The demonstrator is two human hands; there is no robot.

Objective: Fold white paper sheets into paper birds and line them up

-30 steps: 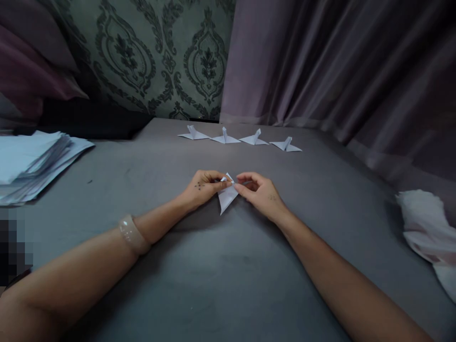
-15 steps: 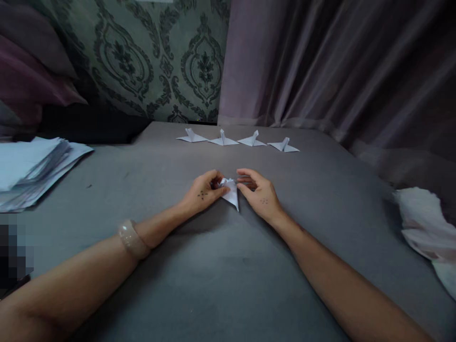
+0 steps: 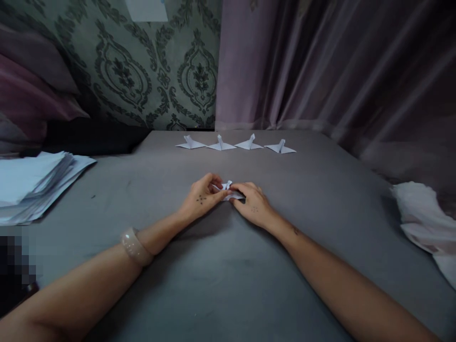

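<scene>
Grey bedsheet (image 3: pixel 228 285), both hands — left hand (image 3: pixel 201 197), right hand (image 3: pixel 251 205) — fingers pinching a folded paper bird (image 3: pixel 228 189) (white), four finished birds (image 3: pixel 235 144) beyond.

Four finished paper birds (image 3: pixel 235 144), one half-folded paper (image 3: pixel 228 189), one paper stack (image 3: pixel 33 183), one white cloth (image 3: pixel 423 218).

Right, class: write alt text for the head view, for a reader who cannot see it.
Two bare hands, left hand and right hand, pinch a small white folded paper piece on a grey surface. Four finished paper birds sit in a row beyond; a paper stack lies left.
</scene>
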